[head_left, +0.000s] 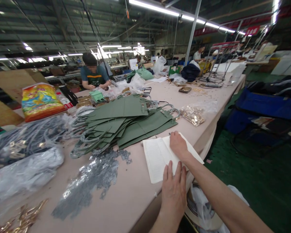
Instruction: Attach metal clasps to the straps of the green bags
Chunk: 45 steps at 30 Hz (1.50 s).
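Note:
An open notebook point(156, 158) with pale pages lies at the table's right edge. My left hand point(175, 183) rests flat on its lower part, fingers spread. Over the upper part of the right page, my right hand point(178, 145) is closed with curled fingers. A tiny dark tip shows beside these fingers; what they hold is too small to make out. Just beyond the notebook is a pile of flat green bag pieces point(116, 110) with plastic-wrapped handles. Small flat metal plates point(94, 178) are scattered left of the notebook.
Gold-coloured metal fittings point(194, 115) lie in a heap on the pinkish table point(126, 200), with more hardware point(24, 218) at front left. Plastic-wrapped parts point(26, 171) and a colourful bag point(42, 100) sit on the left. A person point(94, 72) works across the table. Blue bins point(262, 106) stand right.

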### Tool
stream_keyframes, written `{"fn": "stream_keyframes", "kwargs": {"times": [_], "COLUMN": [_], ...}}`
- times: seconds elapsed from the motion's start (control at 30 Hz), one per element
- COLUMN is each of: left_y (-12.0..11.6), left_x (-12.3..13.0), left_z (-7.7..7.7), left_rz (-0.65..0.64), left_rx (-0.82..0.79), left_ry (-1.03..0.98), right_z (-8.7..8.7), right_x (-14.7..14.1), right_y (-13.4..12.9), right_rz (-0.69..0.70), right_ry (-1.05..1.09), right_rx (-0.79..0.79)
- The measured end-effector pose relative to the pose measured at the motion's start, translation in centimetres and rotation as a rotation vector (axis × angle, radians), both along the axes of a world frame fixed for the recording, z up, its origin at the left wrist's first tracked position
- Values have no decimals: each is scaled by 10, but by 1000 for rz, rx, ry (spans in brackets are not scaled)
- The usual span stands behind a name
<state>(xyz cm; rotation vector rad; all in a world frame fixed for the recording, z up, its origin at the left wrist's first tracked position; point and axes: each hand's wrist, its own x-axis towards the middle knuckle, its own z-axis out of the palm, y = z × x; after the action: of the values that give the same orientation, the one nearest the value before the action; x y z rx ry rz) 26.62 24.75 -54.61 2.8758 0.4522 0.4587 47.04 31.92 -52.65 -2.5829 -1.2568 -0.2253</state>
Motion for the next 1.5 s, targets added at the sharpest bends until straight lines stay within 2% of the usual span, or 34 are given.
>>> {"fn": "stream_keyframes", "kwargs": {"times": [0.23,0.37,0.47,0.57,0.63,0.73,0.87,0.9,0.97,1.03,1.1,1.2,1.33,1.4,1.5], "left_y": [-2,-1,1,4,8,19,32,31,25,13,-1,-19,-31,-28,-3], "left_x": [1,-2,-3,-4,-5,-8,-8,-6,1,9,16,20,20,22,26], "left_z": [-3,0,3,8,14,27,47,51,57,58,55,43,29,32,55], "left_rz": [47,41,22,3,24,121,259,268,228,196,225,264,307,358,574], "left_rx": [105,94,22,-152,-345,-684,-1074,-1183,-1443,-1684,-1831,-1878,-1890,-1928,-1980], "left_ry": [-21,-15,-20,-36,-69,-188,-480,-540,-604,-649,-727,-822,-820,-847,-1019], "right_z": [-5,-4,6,19,26,31,33,33,30,24,19,16,16,16,10], "right_x": [5,14,25,33,32,15,-39,-56,-89,-117,-137,-150,-154,-158,-172], "right_y": [3,17,29,30,18,-18,-82,-96,-121,-138,-148,-157,-167,-173,-186], "right_rz": [-30,-60,-85,-137,-158,-135,-98,-107,-83,-39,-27,-39,-12,1,-7], "right_ry": [70,197,332,515,657,860,1372,1433,1437,1328,1173,1028,1005,1020,1046], "right_rx": [68,206,370,575,697,838,1076,1087,972,834,774,740,686,684,684]}}
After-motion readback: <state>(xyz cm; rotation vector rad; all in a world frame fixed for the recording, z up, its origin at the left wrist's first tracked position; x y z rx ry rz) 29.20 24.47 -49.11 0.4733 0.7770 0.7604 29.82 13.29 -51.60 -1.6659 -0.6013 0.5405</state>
